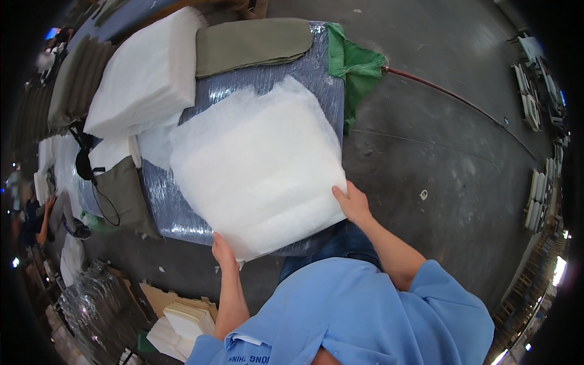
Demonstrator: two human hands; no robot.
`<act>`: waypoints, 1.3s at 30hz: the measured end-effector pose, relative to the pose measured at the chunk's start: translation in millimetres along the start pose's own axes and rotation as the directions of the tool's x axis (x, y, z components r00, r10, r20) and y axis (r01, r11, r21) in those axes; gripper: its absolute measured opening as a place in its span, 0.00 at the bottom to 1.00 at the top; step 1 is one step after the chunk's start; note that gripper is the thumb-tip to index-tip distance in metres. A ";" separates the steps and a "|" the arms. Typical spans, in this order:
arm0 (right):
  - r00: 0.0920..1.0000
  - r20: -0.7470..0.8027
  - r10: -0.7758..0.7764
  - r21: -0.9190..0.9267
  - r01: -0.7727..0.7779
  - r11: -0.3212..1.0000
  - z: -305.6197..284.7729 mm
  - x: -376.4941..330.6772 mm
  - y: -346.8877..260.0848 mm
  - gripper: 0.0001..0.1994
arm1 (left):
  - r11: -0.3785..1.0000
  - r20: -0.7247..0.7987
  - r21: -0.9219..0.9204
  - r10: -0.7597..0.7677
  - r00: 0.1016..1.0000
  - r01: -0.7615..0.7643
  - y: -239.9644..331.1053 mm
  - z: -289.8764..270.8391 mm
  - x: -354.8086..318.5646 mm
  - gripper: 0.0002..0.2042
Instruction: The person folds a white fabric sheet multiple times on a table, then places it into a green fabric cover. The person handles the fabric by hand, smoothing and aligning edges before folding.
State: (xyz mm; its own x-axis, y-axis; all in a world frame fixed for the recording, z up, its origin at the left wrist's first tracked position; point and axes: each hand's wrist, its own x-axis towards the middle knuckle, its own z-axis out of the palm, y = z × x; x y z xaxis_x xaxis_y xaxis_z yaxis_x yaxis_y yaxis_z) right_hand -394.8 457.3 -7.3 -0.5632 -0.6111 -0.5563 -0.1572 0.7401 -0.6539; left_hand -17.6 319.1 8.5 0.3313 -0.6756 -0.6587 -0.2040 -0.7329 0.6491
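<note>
Head view: padding (261,164) partly hides the right hand (356,205).

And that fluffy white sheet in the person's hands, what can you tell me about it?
The white sheet looks like soft, fibrous padding, roughly four-sided, with a wispy, uneven far edge and a straighter near edge. It is spread out above a blue, film-wrapped surface; how much rests there is unclear. The left hand holds it by the near left corner, the right hand by the right edge, thumb on top.
</note>
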 end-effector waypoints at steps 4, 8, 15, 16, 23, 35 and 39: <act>0.990 0.114 0.081 -0.033 -0.077 0.996 -7.9 10.9 -8.0 0.31 | 0.998 -0.033 -0.033 -0.050 0.998 0.049 -0.5 -3.7 14.2 0.34; 0.971 0.196 0.135 0.047 -0.147 0.988 -3.0 21.1 1.6 0.34 | 0.990 -0.004 -0.075 -0.122 0.992 0.122 -0.1 -9.2 29.2 0.35; 0.836 0.480 0.267 0.254 -0.424 0.869 -10.4 37.8 -2.5 0.44 | 0.927 0.178 -0.222 -0.267 0.947 0.303 7.9 -2.3 27.5 0.38; 0.830 0.479 0.287 0.215 -0.428 0.878 -12.3 38.7 -3.0 0.44 | 0.939 0.154 -0.183 -0.264 0.952 0.290 8.9 -3.2 27.6 0.37; 0.976 -0.169 -0.139 -0.212 0.102 0.972 -36.1 14.6 -28.1 0.39 | 0.580 -0.144 0.814 0.127 0.981 0.044 53.8 -29.4 18.3 0.27; 0.977 -0.059 -0.206 -0.225 0.188 0.956 13.1 67.7 -76.1 0.28 | 0.998 -0.022 0.048 0.043 0.999 -0.042 54.4 20.4 59.2 0.33; 0.995 -0.036 -0.090 -0.209 0.080 0.975 10.3 81.1 -85.8 0.31 | 0.995 0.004 -0.102 0.003 1.000 -0.003 52.3 16.7 67.7 0.36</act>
State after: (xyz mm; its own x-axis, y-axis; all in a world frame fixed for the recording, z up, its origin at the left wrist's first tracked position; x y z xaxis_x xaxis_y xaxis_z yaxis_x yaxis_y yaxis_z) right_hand -418.6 341.3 -1.6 -0.5755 -0.6645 -0.4767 -0.3675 0.7309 -0.5751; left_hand -21.2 233.7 -8.6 0.3265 -0.6784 -0.6582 -0.1100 -0.7189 0.6864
